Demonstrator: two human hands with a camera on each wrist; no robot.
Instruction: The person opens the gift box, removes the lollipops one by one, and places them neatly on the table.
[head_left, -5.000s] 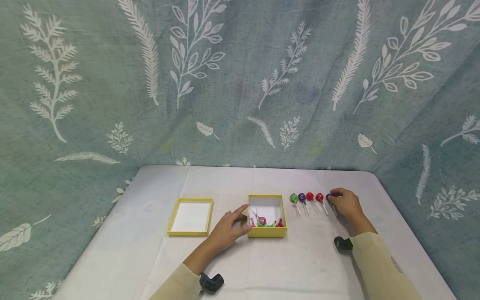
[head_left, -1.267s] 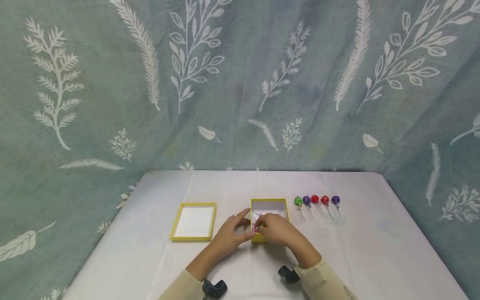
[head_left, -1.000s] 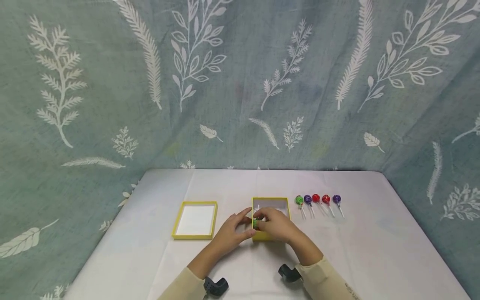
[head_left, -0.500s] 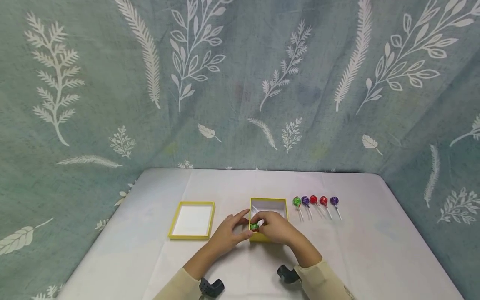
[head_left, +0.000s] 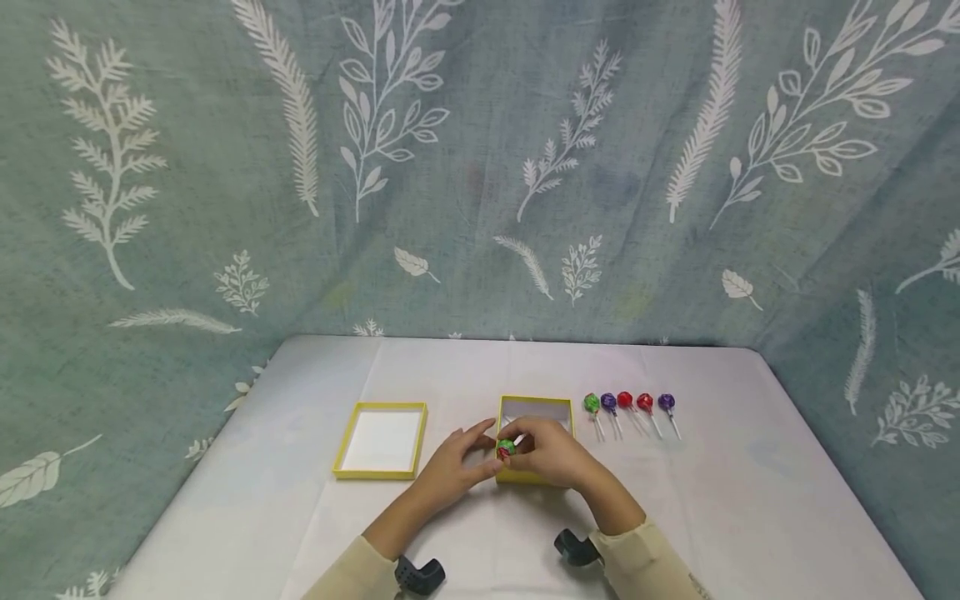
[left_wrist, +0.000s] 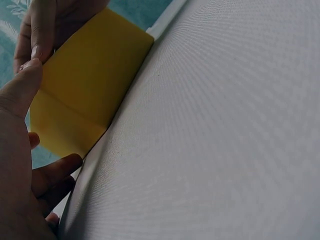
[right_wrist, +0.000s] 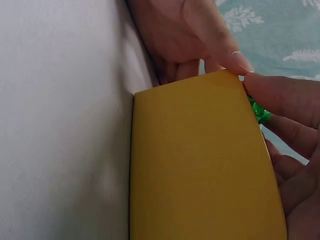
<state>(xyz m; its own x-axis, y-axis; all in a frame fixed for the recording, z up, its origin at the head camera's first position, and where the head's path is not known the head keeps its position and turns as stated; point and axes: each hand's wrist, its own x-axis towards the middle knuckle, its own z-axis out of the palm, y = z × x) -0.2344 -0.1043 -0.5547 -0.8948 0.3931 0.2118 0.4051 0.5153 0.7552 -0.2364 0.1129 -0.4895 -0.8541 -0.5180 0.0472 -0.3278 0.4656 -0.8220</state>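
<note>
My right hand (head_left: 551, 454) reaches into the near left corner of a yellow box (head_left: 525, 478) and pinches a lollipop (head_left: 506, 448) in a green and red wrapper. In the right wrist view the green wrapper (right_wrist: 259, 112) shows just over the box rim, between thumb and fingers. The stick is hidden. My left hand (head_left: 453, 467) rests against the box's left side, its thumb (left_wrist: 22, 85) at the near corner of the rim and its fingers along the wall. Most of the box's contents are covered by my right hand.
Right of the box, several lollipops lie in a row, from a green one (head_left: 592, 402) to a purple one (head_left: 667, 402), sticks toward me. The yellow-rimmed lid (head_left: 375, 474) lies at left, white inside up. A patterned cloth (head_left: 465, 167) hangs behind the white table (head_left: 750, 500).
My right hand has left the purple lollipop at the row's right end and come to the box. There it has taken hold of a green and red lollipop and raised it toward the rim.
</note>
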